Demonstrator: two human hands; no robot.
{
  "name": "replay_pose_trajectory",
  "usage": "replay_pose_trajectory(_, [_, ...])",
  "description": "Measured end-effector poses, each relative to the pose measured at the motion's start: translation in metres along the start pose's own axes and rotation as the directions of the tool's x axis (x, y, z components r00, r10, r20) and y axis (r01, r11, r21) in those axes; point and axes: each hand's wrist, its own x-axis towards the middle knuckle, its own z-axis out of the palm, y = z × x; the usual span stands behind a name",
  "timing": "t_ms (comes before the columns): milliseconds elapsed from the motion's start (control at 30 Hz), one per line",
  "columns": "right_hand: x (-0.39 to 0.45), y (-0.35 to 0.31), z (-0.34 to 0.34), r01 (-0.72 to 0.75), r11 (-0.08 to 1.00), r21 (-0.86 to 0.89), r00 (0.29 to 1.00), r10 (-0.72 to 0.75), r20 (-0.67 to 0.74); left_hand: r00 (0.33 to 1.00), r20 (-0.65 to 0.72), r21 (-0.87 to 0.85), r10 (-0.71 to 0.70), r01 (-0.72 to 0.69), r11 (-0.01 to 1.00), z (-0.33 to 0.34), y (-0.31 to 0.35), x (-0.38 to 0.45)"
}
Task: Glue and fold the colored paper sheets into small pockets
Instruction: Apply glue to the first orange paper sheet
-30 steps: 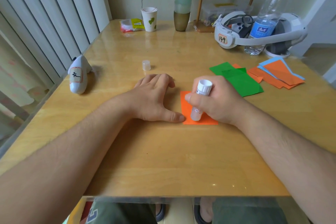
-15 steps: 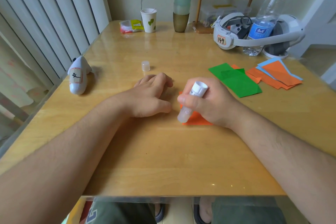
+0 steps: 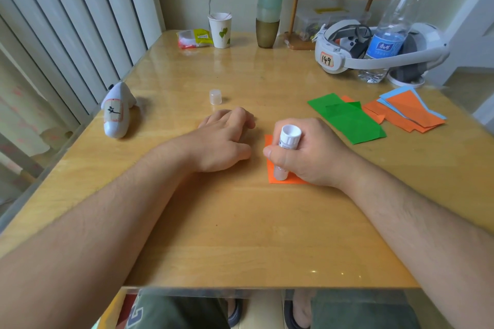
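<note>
Head view: a headset (image 3: 336, 57) at the table's (image 3: 240, 235) far right edge bears a tag reading "149", while mid-table the right hand (image 3: 307, 155) grips a white glue stick (image 3: 286, 152) tip-down on a small orange sheet (image 3: 270, 165), the left hand (image 3: 224, 139) resting loosely curled just beside it.

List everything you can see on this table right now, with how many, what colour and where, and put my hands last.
glue stick: 1, white, in the right hand, tip down on the orange sheet
orange sheet: 1, orange, table centre, under the right hand
glue cap: 1, clear, beyond the left hand
green paper: green, right of centre; count unclear
paper pile: orange and blue, far right; count unclear
water bottle: 1, clear, blue cap, far right
headset: 1, white, by the bottle
paper cup: 1, white, far edge
stacked cups: pastel, far edge; count unclear
controller: 1, white, left edge
left hand: flat on the table
right hand: grips the glue stick
</note>
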Motion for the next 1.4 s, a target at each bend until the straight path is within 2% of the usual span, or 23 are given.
replay_pose_trajectory(200, [0.002, -0.005, 0.004, -0.007, 1.000, -0.001, 0.998, 0.007, 0.057, 1.000, -0.003, 0.021, 0.006, -0.006, 1.000, 0.001, 0.000, 0.001])
replay_pose_trajectory(500, [0.023, -0.004, 0.007, -0.027, 0.974, -0.224, 0.984, -0.014, -0.177, 0.999, -0.033, 0.021, -0.014, 0.015, 1.000, 0.000, 0.002, 0.000])
replay_pose_trajectory(600, [0.021, -0.001, 0.005, -0.036, 0.983, -0.180, 0.975, -0.005, -0.223, 0.999, -0.047, 0.020, -0.014, 0.015, 1.000, -0.001, 0.005, -0.003])
replay_pose_trajectory(767, [0.011, -0.005, 0.004, -0.016, 0.986, -0.166, 0.995, -0.001, -0.105, 0.997, -0.079, 0.031, 0.001, 0.002, 1.000, -0.002, 0.007, -0.004])
replay_pose_trajectory(967, [-0.006, -0.009, -0.003, -0.019, 0.999, -0.028, 0.999, 0.020, 0.045, 0.996, -0.093, 0.031, 0.009, -0.007, 0.999, -0.002, 0.007, -0.005])
replay_pose_trajectory(1033, [-0.004, -0.005, -0.007, -0.019, 1.000, 0.023, 1.000, 0.019, 0.010, 0.995, -0.098, 0.035, 0.012, -0.008, 0.999, -0.002, 0.006, -0.005])
replay_pose_trajectory(1100, [0.000, 0.000, -0.009, -0.013, 0.997, 0.070, 0.996, 0.019, -0.086, 0.995, -0.095, 0.034, 0.014, -0.011, 0.999, -0.002, 0.006, -0.005])
replay_pose_trajectory(1167, [0.003, 0.004, -0.011, -0.017, 0.999, 0.049, 0.988, 0.025, -0.151, 0.995, -0.095, 0.035, 0.012, -0.009, 0.999, -0.002, 0.006, -0.005])
replay_pose_trajectory(1267, [0.002, 0.007, -0.008, -0.011, 1.000, -0.004, 0.995, 0.011, -0.094, 0.996, -0.092, 0.036, 0.011, -0.008, 0.999, -0.002, 0.006, -0.004])
replay_pose_trajectory(1400, [-0.002, 0.003, -0.005, -0.010, 0.999, 0.047, 0.999, 0.009, 0.032, 0.995, -0.095, 0.037, 0.012, -0.008, 0.999, -0.002, 0.007, -0.005])
